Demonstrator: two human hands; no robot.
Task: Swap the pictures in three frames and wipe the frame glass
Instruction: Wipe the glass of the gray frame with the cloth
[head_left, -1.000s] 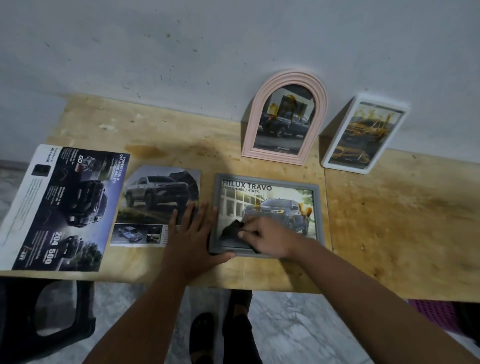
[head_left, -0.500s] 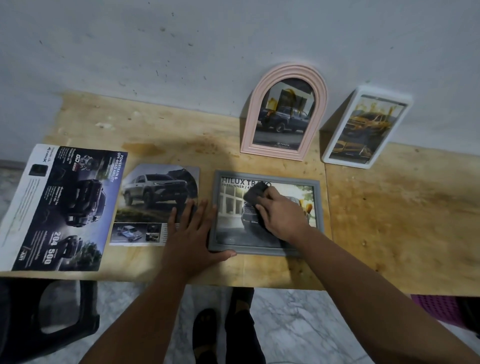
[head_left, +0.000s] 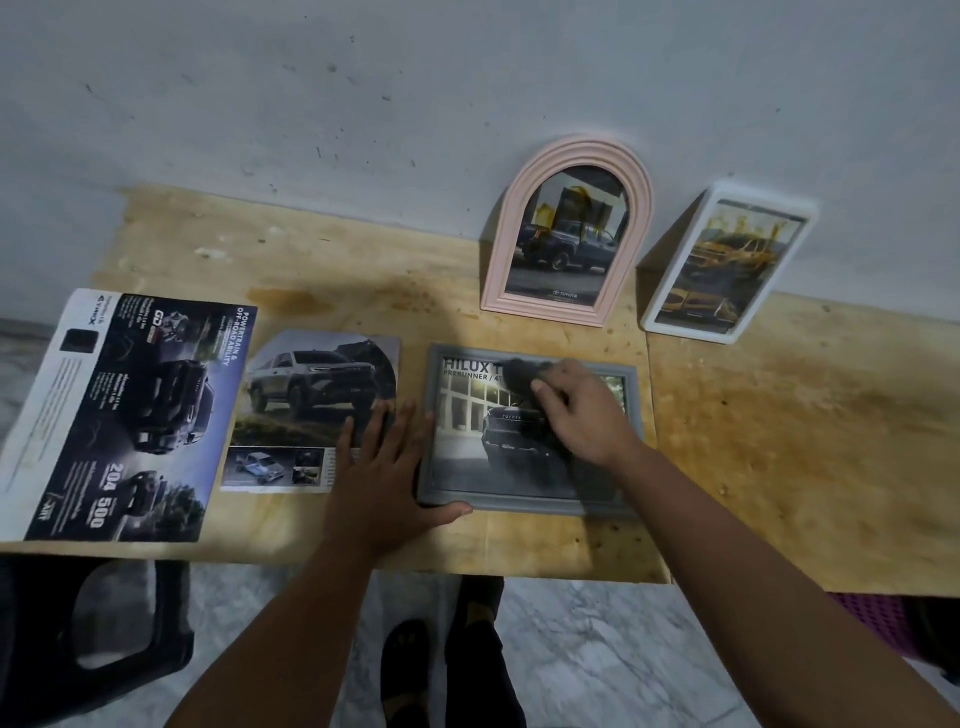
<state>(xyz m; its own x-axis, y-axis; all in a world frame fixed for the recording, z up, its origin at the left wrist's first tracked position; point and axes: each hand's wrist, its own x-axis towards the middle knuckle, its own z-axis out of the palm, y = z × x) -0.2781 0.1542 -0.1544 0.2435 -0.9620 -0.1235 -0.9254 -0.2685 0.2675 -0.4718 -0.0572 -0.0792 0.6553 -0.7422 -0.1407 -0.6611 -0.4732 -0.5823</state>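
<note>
A grey rectangular frame (head_left: 524, 503) lies flat on the wooden table (head_left: 779, 447) and holds a truck picture. My right hand (head_left: 582, 410) presses a dark cloth (head_left: 519, 375) onto the upper middle of its glass. My left hand (head_left: 382, 467) rests flat against the frame's left edge, thumb along the bottom corner. A pink arched frame (head_left: 566, 228) and a white rectangular frame (head_left: 727, 265) lean against the wall behind, each with a truck picture inside.
A loose truck picture (head_left: 311, 400) lies left of the grey frame, partly under my left fingers. A large dark brochure (head_left: 124, 410) lies further left at the table's front edge. A black stool (head_left: 88, 639) stands below left, and my feet show on the marble floor.
My right hand has carried the cloth from the glass's lower left up to the upper middle, covering part of the title. My left hand has stayed put.
</note>
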